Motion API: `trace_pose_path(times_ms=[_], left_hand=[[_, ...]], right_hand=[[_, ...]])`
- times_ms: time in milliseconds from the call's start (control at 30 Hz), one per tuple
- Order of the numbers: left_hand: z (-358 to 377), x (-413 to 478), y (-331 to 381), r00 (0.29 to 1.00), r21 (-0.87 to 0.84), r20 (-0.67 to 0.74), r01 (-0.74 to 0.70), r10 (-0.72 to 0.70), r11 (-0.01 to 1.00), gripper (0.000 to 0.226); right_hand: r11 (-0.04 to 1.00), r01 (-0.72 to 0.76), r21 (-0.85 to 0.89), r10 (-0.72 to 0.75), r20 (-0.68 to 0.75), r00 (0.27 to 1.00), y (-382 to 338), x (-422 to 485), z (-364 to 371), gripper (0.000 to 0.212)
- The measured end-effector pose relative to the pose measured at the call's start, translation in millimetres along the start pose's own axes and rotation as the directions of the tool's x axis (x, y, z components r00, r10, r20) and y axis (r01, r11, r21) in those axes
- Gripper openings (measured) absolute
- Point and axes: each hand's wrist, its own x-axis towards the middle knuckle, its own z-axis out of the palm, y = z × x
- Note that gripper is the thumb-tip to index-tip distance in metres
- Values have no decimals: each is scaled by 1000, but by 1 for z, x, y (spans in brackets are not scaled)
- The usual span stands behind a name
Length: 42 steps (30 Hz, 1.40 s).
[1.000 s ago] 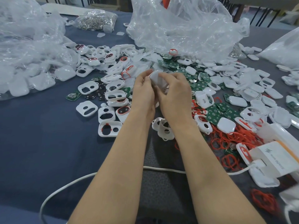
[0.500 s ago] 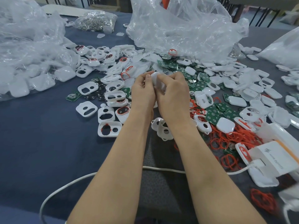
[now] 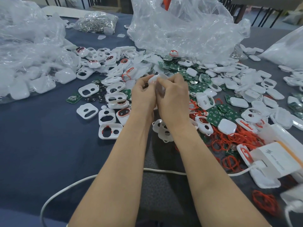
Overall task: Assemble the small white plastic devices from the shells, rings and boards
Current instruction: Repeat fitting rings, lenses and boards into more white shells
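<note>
At four o'clock on the white box: zigzag logo beside grey lettering, too blurred to read.

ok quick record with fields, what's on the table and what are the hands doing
held: white shell, gripped by left hand and right hand together
red rings: loose heap right of the arms
green boards: scattered beyond the rings
holed shells: flat on table, left of the hands
white cable: crosses under both forearms

A white cable loops across the dark blue cloth. A crumpled clear plastic bag sits at the back, a white box at the right.
</note>
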Motion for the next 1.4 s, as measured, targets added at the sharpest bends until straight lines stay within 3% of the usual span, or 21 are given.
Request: trace_pose_path(times_ms=[167,300,433,633,700,800,967,1133,1400], left_hand=[[-2,2,5,999,-125,14,39,-38,991,23],[0,1,5,997,-122,79,2,8,993,20],[-1,-1,4,984,-56,159,-74,82,996,20],[1,-2,4,984,-43,149,-88,93,995,20],[2,-2,3,993,-67,112,-42,49,997,19],[3,-1,5,997,-153,63,53,-44,987,22],[4,-1,10,988,-280,42,157,-152,947,19],[2,2,7,981,-295,74,196,-182,935,26],[-3,-2,8,959,-341,146,281,-245,897,20]], right_hand=[[937,-116,329,92,89,992,10,8,-10,32],[757,-353,550,282,212,936,25,12,-19,5],[628,-406,664,297,278,913,32,12,-19,11],[683,-390,617,300,250,921,29,13,-19,11],[836,-295,462,263,133,955,26,11,-17,1],[979,-89,181,82,45,996,17,7,-11,34],[997,-30,77,27,44,999,12,6,-5,48],[997,-50,54,46,65,997,17,9,-9,36],[991,-52,122,40,98,994,17,10,-17,30]])
